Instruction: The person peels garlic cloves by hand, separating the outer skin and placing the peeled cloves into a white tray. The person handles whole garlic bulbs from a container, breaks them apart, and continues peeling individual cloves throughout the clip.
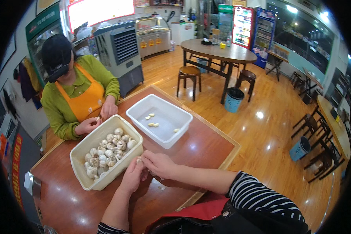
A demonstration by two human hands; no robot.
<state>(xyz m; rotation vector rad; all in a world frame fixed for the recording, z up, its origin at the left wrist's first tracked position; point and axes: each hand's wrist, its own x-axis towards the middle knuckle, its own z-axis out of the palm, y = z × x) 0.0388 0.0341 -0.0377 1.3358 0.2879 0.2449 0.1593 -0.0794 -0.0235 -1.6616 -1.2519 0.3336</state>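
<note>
Both my hands meet over the table, just right of a cream plastic tub (106,182) full of garlic bulbs (109,153). Between the fingertips of my left hand (133,173) is a small whitish piece of garlic (139,159); my right hand (158,164) pinches at it from the other side, its fingers partly hidden. Bits of garlic skin (161,187) lie on the table below them. Beyond, a white plastic tub (175,141) holds several peeled garlic cloves (151,124), spread over its bottom.
Across the reddish-brown table (204,146), a co-worker in an orange apron (84,101) holds a small pale piece in both hands, behind the cream tub. The table's wooden edge (231,152) runs along the right. A blue bin (234,100) and stools stand on the floor beyond.
</note>
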